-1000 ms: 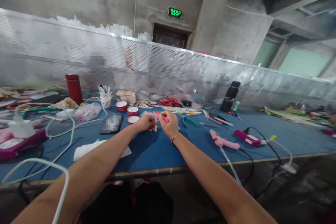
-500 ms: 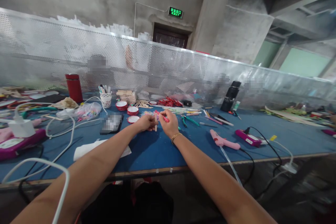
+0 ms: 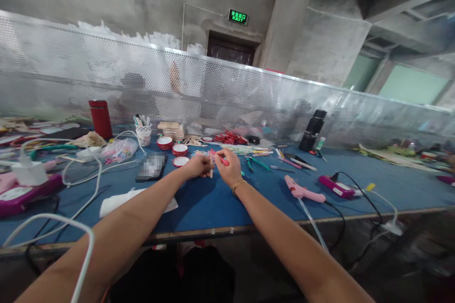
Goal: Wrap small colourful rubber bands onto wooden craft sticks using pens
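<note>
Position: the stick [image 3: 211,173] stands between the 2 hands at mid-table, its long axis running near to far, with its pale near end projecting below the fingers. It lies directly at the right edge of the left hand [image 3: 199,166], which is the nearer of the 2; the right hand [image 3: 230,166] is just to the right of it.

Grip: the left fingers are closed in a pinch on the stick. The right fingers are pinching a pink pen [image 3: 225,162], which slants across, its near end to the right and its far end leaning left toward the stick's upper part. Whether pen and stick touch cannot be established.

Surroundings: pliers [image 3: 262,164] lie on the blue table [image 3: 209,208] to the right of the right hand; 1 round tin [image 3: 180,161] lies near the left hand, on its far left side. A pink glue gun [image 3: 304,192] rests well apart, to the right.

Limits of view: the left fingers cover part of the stick, and the right hand covers part of the pen. The pen's tip and the stick's far end are too small to make out; the pen's exact kind is uncertain. Small coloured bits beyond the hands are partly blocked and cannot be identified.
</note>
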`<state>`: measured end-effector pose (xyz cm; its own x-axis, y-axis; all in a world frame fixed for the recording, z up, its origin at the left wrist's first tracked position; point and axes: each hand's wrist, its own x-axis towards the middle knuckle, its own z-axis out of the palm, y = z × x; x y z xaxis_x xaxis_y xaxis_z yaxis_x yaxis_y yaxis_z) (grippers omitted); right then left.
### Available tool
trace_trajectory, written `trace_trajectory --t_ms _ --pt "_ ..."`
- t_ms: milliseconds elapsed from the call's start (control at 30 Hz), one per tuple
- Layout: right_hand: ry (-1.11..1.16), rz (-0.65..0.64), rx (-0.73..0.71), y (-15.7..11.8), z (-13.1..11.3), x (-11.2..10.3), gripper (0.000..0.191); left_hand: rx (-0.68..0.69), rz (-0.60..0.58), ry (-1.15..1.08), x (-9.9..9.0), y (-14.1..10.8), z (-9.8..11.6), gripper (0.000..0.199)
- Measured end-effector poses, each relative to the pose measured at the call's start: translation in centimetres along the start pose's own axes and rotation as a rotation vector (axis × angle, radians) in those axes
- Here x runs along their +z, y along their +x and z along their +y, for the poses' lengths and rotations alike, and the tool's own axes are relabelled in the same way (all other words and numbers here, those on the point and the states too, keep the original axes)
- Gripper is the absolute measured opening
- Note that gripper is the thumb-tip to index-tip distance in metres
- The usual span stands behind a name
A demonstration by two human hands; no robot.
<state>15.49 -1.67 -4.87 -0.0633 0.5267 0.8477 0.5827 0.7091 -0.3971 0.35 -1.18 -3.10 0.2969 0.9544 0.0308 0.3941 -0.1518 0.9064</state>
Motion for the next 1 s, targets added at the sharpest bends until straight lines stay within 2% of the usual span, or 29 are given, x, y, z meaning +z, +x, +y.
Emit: trace_trajectory --t_ms 400,733,1000 --pt "-0.01 -0.011 0.012 0.0 0.0 0.0 0.01 -0.009 -0.005 -0.01 0.1 -0.3 0.3 0.025" --pt "-0.023 -0.005 0.012 0.1 -0.2 -0.1 0.011 0.013 -0.004 -0.001 -0.2 0.6 -0.8 0.036" --pt "-0.032 0.027 -0.012 0.1 -0.1 0.0 0.011 0.013 -0.005 0.003 -0.3 0.6 -0.8 0.032"
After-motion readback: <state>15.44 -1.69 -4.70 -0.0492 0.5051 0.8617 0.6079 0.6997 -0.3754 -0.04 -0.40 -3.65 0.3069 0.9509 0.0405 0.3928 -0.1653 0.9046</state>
